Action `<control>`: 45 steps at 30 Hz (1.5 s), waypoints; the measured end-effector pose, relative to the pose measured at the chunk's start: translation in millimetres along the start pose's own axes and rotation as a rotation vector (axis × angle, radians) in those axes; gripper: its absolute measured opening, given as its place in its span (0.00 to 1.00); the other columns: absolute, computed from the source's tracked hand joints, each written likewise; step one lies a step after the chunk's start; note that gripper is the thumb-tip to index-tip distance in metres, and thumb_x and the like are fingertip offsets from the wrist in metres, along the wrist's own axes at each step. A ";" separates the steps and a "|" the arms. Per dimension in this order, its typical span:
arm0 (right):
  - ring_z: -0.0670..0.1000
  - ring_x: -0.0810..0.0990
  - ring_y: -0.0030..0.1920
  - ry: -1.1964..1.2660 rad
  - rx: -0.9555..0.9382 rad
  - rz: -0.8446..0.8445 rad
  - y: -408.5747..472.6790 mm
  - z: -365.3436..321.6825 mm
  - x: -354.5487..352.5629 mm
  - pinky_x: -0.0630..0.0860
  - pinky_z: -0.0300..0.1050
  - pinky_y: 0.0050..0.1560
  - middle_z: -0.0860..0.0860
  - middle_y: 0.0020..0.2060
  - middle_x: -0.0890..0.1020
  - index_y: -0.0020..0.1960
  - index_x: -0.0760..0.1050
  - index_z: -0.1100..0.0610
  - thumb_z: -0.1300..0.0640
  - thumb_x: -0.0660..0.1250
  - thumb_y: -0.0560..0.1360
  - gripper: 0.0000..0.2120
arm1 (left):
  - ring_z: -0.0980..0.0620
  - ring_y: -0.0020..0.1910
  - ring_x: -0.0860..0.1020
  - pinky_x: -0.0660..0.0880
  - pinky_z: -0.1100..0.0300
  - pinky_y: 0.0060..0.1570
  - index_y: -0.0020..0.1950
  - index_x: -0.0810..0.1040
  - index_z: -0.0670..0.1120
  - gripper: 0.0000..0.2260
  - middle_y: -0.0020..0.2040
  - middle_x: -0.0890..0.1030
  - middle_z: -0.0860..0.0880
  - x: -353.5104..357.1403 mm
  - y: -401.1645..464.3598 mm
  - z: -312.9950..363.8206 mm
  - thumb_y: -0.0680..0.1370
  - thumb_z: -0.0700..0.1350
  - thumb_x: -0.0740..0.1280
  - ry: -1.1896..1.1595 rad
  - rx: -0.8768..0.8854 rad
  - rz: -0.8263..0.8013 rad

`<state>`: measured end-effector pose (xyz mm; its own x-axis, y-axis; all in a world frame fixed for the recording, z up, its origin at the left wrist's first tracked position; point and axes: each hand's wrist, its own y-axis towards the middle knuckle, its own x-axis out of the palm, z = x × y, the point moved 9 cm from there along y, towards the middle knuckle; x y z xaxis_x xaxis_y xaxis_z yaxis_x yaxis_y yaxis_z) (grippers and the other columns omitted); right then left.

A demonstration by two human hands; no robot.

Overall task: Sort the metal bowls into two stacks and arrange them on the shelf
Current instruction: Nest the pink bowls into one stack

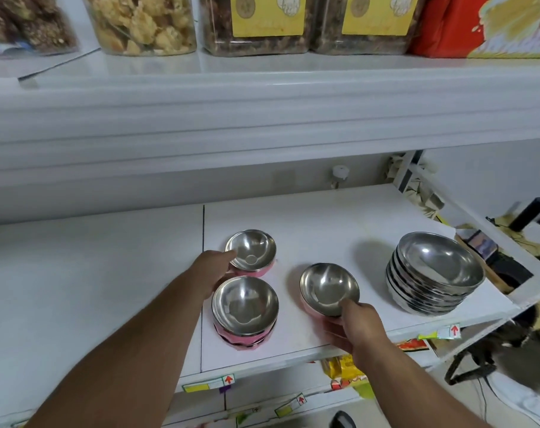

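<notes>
On the white shelf stand three groups of pink-sided metal bowls and one stack of plain steel bowls. My left hand grips the near-left rim of the far pink bowl. In front of it stands a short stack of pink bowls, free of both hands. My right hand holds the middle pink bowl by its near rim, thumb on the edge and fingers under it, tilting it slightly. A stack of several larger steel bowls stands at the right of the shelf.
An upper shelf overhangs, carrying clear jars of snacks and a red box. A small white knob sits at the back wall. The shelf's right end meets a slanted white frame. Packets lie below the front edge.
</notes>
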<state>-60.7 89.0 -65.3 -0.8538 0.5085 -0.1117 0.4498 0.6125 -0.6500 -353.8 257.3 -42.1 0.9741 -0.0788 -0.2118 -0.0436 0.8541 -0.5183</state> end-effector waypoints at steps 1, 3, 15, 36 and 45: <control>0.60 0.87 0.39 -0.008 -0.002 0.003 2.2 -1.2 0.4 0.84 0.50 0.38 0.62 0.43 0.87 0.59 0.77 0.63 0.62 0.56 0.77 0.15 | 0.37 0.43 0.85 0.80 0.42 0.52 0.51 0.80 0.37 0.13 0.47 0.84 0.36 1.4 4.4 0.1 0.76 0.47 0.70 -0.002 0.001 -0.005; 0.60 0.87 0.37 -0.019 -0.004 0.003 6.3 -2.4 2.2 0.84 0.49 0.36 0.62 0.42 0.88 0.58 0.78 0.63 0.65 0.56 0.76 0.16 | 0.37 0.43 0.85 0.81 0.41 0.52 0.53 0.80 0.35 0.13 0.49 0.84 0.34 3.3 12.2 -1.0 0.76 0.44 0.71 0.002 -0.008 -0.007; 0.57 0.88 0.36 -0.007 -0.035 -0.087 6.4 -20.0 8.5 0.84 0.47 0.37 0.61 0.39 0.88 0.54 0.79 0.65 0.69 0.57 0.76 0.14 | 0.39 0.46 0.85 0.82 0.47 0.50 0.54 0.77 0.37 0.06 0.50 0.82 0.35 -6.3 -2.5 15.7 0.77 0.37 0.66 -0.176 -0.005 0.053; 0.55 0.86 0.40 -0.004 -0.349 -0.306 -83.2 -113.3 16.4 0.85 0.48 0.44 0.60 0.37 0.87 0.56 0.77 0.64 0.62 0.60 0.78 0.11 | 0.44 0.42 0.83 0.84 0.52 0.43 0.53 0.80 0.38 0.07 0.48 0.82 0.37 -42.0 -133.7 -7.4 0.77 0.38 0.65 -0.069 0.036 0.133; 0.54 0.87 0.38 -0.163 -0.341 -0.435 -102.4 -103.4 42.6 0.85 0.48 0.43 0.63 0.41 0.87 0.57 0.77 0.64 0.60 0.61 0.79 0.12 | 0.47 0.37 0.82 0.84 0.53 0.40 0.38 0.77 0.45 0.07 0.42 0.81 0.43 -25.8 -126.4 -18.9 0.77 0.39 0.68 0.055 0.100 0.164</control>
<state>-116.1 110.5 74.3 -0.9964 0.0828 -0.0207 0.0844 0.9185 -0.3864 -377.6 141.7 13.2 0.9419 0.0401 -0.3334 -0.1760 0.9046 -0.3883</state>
